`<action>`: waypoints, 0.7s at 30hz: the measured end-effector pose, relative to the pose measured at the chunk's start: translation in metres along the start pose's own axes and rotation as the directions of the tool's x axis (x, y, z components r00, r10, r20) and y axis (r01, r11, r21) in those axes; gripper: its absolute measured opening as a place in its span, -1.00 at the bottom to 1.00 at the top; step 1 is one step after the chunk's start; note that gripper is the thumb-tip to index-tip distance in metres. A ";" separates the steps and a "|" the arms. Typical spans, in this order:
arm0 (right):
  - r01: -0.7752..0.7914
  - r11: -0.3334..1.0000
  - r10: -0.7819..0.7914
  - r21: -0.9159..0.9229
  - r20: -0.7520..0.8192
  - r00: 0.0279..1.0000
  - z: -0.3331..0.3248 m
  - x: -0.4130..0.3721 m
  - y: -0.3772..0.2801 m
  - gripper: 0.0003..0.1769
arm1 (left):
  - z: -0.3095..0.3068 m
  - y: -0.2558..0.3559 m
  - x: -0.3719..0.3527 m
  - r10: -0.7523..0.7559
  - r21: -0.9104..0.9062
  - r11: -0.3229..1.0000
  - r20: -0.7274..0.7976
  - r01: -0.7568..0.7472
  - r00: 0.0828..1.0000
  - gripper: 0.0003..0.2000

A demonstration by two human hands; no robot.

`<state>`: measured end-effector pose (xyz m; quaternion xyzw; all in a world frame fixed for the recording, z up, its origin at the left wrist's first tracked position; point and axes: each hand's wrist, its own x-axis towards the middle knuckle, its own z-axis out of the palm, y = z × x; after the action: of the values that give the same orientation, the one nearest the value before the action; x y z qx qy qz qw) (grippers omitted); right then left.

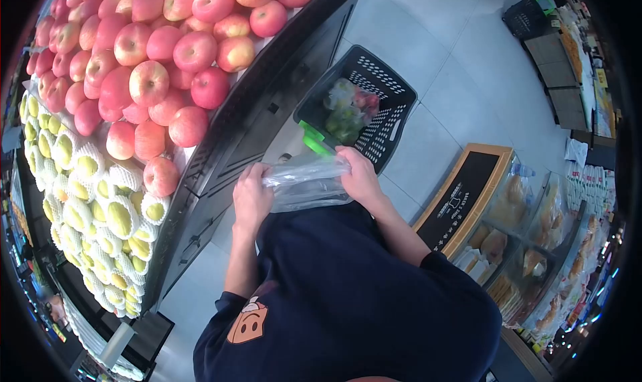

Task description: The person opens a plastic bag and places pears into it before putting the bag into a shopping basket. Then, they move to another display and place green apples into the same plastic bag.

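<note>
A clear plastic bag (309, 185) is stretched sideways in front of my dark shirt. My left hand (253, 193) grips its left end with the fingers closed. At the opposite end my right hand (360, 174) pinches the plastic. No contents show in the bag. Just beyond it stands a black shopping basket (396, 108) with a bright green handle (314, 140). Bagged produce (351, 108), green and reddish, lies inside the basket. Red apples (194, 51) are heaped on the display to my left, nearest my left hand.
Yellow-green fruit (83, 215) in white foam nets fills the near part of the display. Its black side panel (221, 134) runs close along my left. On the right, a wood-framed bakery stand (461, 195) holds packaged bread (491, 245). Grey floor tiles (428, 41) stretch ahead.
</note>
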<state>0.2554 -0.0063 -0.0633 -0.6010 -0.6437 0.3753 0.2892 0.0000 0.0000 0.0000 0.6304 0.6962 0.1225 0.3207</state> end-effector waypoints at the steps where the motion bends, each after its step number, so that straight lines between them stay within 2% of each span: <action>1: -0.069 0.992 0.066 0.101 0.039 0.997 -0.004 0.003 -0.017 -0.44 | 0.002 0.002 -0.001 -0.013 -0.098 0.995 -0.035 0.010 0.999 -0.74; 2: -0.143 0.970 0.128 0.198 0.086 0.988 -0.006 0.006 -0.029 -0.50 | 0.004 0.006 -0.004 -0.029 -0.195 0.981 -0.070 0.015 0.997 -0.75; 5: -0.155 0.955 0.132 0.252 0.106 0.985 -0.019 0.006 -0.042 -0.58 | 0.017 0.038 -0.014 0.112 -0.401 0.903 -0.132 -0.156 0.985 -0.79; 6: -0.081 0.971 0.074 0.227 0.039 0.997 -0.014 0.008 -0.041 -0.63 | 0.021 0.038 -0.014 0.179 -0.407 0.882 -0.176 -0.237 0.968 -0.79; 9: 0.100 0.988 -0.080 0.116 -0.170 0.982 -0.007 0.010 -0.024 -0.73 | 0.017 0.043 -0.022 0.293 -0.307 0.892 -0.165 -0.331 0.942 -0.76; 10: 0.144 0.986 -0.119 0.085 -0.244 0.962 -0.008 0.009 -0.015 -0.73 | 0.016 0.040 -0.021 0.307 -0.229 0.911 -0.183 -0.344 0.934 -0.70; 11: 0.186 0.981 -0.161 0.050 -0.315 0.935 -0.008 0.009 -0.005 -0.74 | 0.013 0.038 -0.021 0.226 -0.158 0.956 -0.140 -0.247 0.964 -0.68; 12: 0.141 0.987 -0.100 0.072 -0.406 0.908 -0.009 0.009 -0.005 -0.78 | 0.006 0.041 -0.019 0.137 -0.085 0.986 -0.105 -0.146 0.985 -0.66; 13: 0.176 0.982 -0.128 0.067 -0.446 0.886 -0.011 0.010 -0.005 -0.78 | 0.001 0.042 -0.018 0.044 -0.007 0.999 -0.076 -0.045 0.996 -0.64; 14: 0.209 0.976 -0.153 0.062 -0.486 0.860 -0.012 0.010 -0.005 -0.79 | 0.005 0.037 -0.016 0.018 -0.035 0.999 -0.118 -0.022 0.993 -0.63; 15: 0.239 0.970 -0.175 0.055 -0.525 0.833 -0.015 0.011 -0.012 -0.80 | 0.009 0.033 -0.016 0.082 -0.048 0.995 -0.176 -0.092 0.981 -0.67; 17: 0.166 0.968 -0.051 0.186 -0.506 0.861 -0.009 0.015 -0.023 -0.82 | 0.015 0.028 -0.013 0.207 -0.063 0.970 -0.295 -0.235 0.933 -0.73; 20: 0.070 0.942 0.052 0.327 -0.350 0.935 -0.003 0.015 -0.015 -0.78 | 0.015 0.041 -0.013 0.249 -0.086 0.951 -0.356 -0.297 0.901 -0.85; 21: 0.047 0.949 0.061 0.312 -0.328 0.943 -0.003 0.014 -0.011 -0.79 | 0.016 0.042 -0.013 0.298 -0.042 0.941 -0.373 -0.337 0.879 -0.85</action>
<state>0.2498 0.0077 -0.0534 -0.6039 -0.5149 0.3675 0.4848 0.0435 -0.0086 0.0155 0.6847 0.6229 0.3238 0.1958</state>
